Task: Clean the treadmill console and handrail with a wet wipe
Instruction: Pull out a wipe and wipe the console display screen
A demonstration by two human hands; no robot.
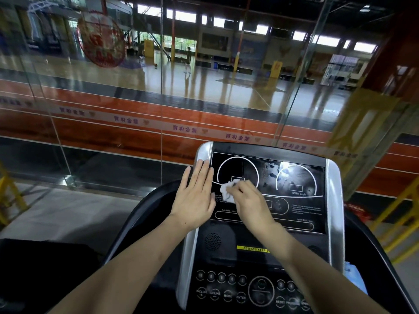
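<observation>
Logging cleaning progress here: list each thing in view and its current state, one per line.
left hand: flat, fingers straight, resting on the console's left edge
right hand: pinching the wet wipe
wet wipe: crumpled, pressed to the screen
console screen: off, smudged at centre and right

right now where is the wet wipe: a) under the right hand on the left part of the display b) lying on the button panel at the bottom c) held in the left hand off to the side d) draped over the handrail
a: the right hand pinches the crumpled white wet wipe against the left part of the console display, while the left hand lies flat on the console's left edge, holding nothing.
</observation>
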